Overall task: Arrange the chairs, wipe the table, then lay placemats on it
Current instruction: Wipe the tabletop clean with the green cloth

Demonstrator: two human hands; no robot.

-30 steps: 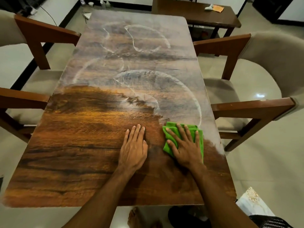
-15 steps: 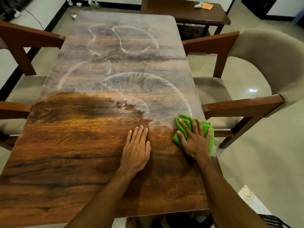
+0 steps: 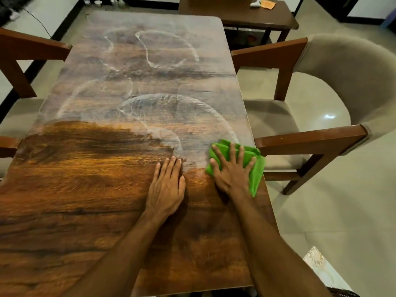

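A long wooden table (image 3: 85, 189) fills the view. Its near half is dark and glossy; its far half is hazy with whitish swirl marks (image 3: 167, 50). My right hand (image 3: 232, 172) presses flat with spread fingers on a folded green cloth (image 3: 255, 166) at the table's right edge, at the border of the hazy area. My left hand (image 3: 167, 187) rests flat on the bare wood just left of it, fingers straight and together. A beige upholstered chair with wooden arms (image 3: 334, 82) stands at the right side. Another chair's wooden arm (image 3: 32, 46) shows at the left.
A small dark side table (image 3: 235, 13) with an orange item and a white object on it stands beyond the far end. Pale tiled floor (image 3: 342, 211) surrounds the table. A white patterned cloth (image 3: 317, 260) lies low at the right.
My right hand has slid the green cloth rightward and slightly farther along the table, up to the right edge. My left hand has stayed flat in about the same spot.
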